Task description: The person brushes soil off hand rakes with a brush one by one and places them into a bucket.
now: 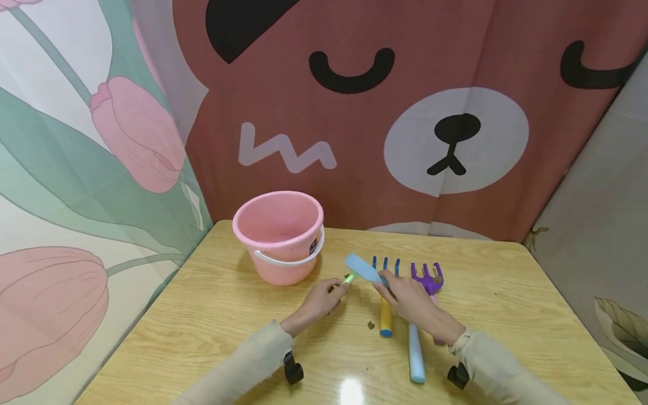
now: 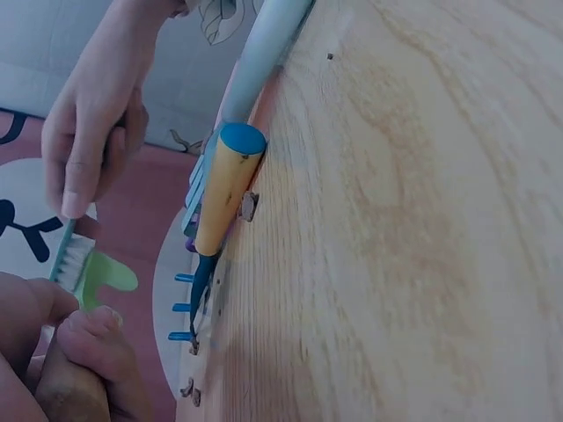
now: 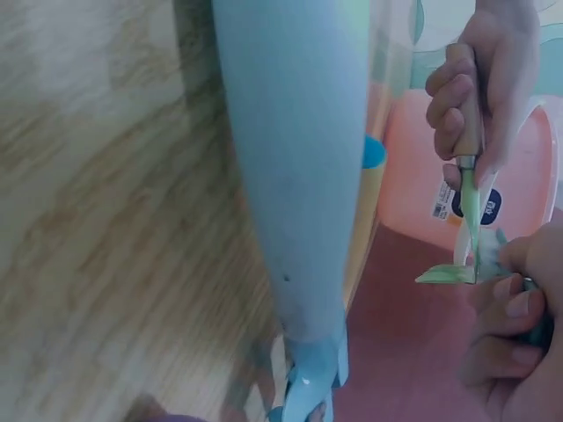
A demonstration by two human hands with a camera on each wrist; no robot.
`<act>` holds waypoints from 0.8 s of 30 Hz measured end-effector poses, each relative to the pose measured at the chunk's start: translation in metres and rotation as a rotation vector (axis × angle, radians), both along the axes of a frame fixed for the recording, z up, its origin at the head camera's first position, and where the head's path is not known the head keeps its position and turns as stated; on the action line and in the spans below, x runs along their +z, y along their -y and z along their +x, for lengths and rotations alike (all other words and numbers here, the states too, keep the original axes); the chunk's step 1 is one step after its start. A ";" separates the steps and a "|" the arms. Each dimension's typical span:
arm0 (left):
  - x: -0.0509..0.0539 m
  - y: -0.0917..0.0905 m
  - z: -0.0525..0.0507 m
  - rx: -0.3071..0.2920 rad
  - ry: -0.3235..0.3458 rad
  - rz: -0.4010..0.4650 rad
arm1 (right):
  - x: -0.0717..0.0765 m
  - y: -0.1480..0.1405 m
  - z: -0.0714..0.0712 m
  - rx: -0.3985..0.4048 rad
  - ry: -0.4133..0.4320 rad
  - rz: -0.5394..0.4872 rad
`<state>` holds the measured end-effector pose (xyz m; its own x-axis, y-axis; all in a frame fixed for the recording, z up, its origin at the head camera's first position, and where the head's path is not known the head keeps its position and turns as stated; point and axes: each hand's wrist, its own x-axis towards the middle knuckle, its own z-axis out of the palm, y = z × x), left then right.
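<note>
Gripping green tool (image 1: 350, 278) with curled left hand (image 1: 323, 297), blue brush (image 1: 361, 267) with curled right hand (image 1: 411, 297), above the desk (image 1: 202, 315).

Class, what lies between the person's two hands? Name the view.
Between the left hand and right hand: a green tool and a brush. The left wrist view shows both.

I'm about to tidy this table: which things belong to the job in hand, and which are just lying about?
In use, it seems for brushing:
green-headed tool, held in the left hand
light-blue brush, held in the right hand

Apparently just lying about:
yellow-handled rake
purple rake
light-blue-handled tool
pink bucket
brown bits
</note>
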<state>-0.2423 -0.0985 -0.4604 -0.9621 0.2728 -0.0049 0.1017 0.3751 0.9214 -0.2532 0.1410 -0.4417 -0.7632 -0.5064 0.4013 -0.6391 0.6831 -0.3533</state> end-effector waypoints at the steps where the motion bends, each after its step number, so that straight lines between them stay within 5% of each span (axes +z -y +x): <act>1: 0.001 0.000 0.000 -0.001 -0.004 0.001 | -0.001 0.000 0.000 -0.009 -0.001 0.008; 8: 0.004 0.004 0.001 -0.014 -0.004 0.010 | 0.001 -0.009 -0.001 -0.133 -0.026 0.034; 17: 0.003 0.002 0.000 -0.014 0.001 0.003 | 0.001 -0.004 0.005 -0.021 0.027 0.002; 24: 0.010 0.005 0.000 -0.042 0.003 -0.001 | -0.001 -0.012 0.004 -0.131 -0.030 0.043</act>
